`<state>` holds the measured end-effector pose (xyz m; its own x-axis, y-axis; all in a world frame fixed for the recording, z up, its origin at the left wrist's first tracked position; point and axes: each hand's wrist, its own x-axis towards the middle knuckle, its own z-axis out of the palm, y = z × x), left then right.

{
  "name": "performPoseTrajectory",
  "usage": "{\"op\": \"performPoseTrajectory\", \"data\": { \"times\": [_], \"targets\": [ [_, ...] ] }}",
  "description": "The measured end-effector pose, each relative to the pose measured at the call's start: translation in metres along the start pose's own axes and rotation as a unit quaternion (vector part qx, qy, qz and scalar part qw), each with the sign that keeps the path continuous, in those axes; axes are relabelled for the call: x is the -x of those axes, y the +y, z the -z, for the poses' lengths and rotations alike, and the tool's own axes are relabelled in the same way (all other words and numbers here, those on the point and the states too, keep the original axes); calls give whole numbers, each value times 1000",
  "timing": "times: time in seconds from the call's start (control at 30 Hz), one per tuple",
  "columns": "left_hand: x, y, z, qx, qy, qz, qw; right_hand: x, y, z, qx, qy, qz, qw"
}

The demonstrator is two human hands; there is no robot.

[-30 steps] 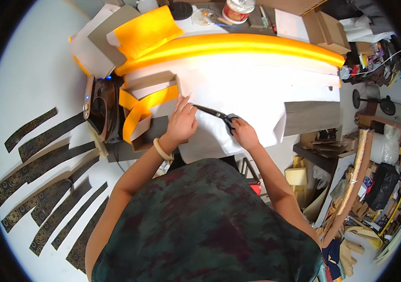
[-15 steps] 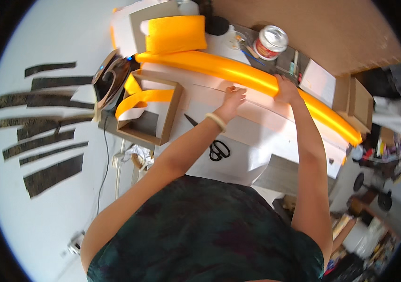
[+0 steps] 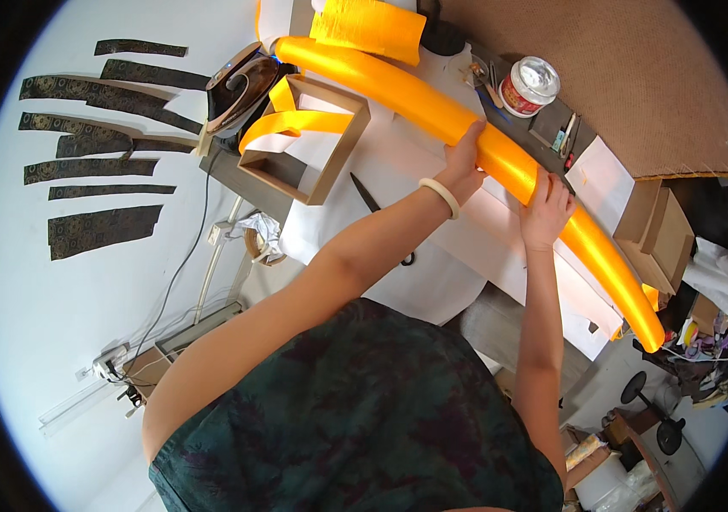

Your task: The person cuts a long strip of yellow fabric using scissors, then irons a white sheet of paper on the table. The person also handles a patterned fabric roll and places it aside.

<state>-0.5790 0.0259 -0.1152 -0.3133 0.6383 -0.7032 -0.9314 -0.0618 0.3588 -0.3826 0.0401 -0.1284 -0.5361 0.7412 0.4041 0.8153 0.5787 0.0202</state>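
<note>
roll: long bolt of glossy orange fabric [image 3: 432, 111], fully wound
pose: lay flat, running diagonally from far left to near right
place: far edge of white-papered table [image 3: 458, 273]

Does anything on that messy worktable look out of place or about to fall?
The long orange fabric roll under both hands, left hand and right hand, lies slantwise, and its far right end appears to jut past the table edge. The black scissors lie loose, partly hidden by the forearm.
</note>
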Motion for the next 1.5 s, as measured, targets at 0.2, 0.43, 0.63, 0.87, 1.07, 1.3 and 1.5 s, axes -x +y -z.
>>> {"op": "performPoseTrajectory", "data": {
  "times": [0.2, 0.43, 0.63, 0.87, 1.07, 1.3, 1.5],
  "targets": [
    [61, 5, -18, 7, -88, -61, 994, 0, 6, 43, 12, 90, -14, 996],
    [164, 37, -46, 39, -254, -183, 949, 5, -26, 123, 24, 197, -36, 979],
    [235, 115, -51, 4, -390, -190, 901, 5, -34, 247, -201, 9, -40, 979],
    [261, 154, -9, -27, -496, -123, 859, 80, -85, 325, -189, 84, -65, 976],
    [336, 120, 4, -126, -355, -87, 922, 127, -158, 382, -45, 10, -172, 984],
    [299, 85, 13, -89, -586, -9, 805, 180, -126, 455, -524, -163, -194, 813],
    [305, -20, -22, 17, -697, 224, 681, 262, -83, 423, -659, -118, -231, 706]
  ]
}}
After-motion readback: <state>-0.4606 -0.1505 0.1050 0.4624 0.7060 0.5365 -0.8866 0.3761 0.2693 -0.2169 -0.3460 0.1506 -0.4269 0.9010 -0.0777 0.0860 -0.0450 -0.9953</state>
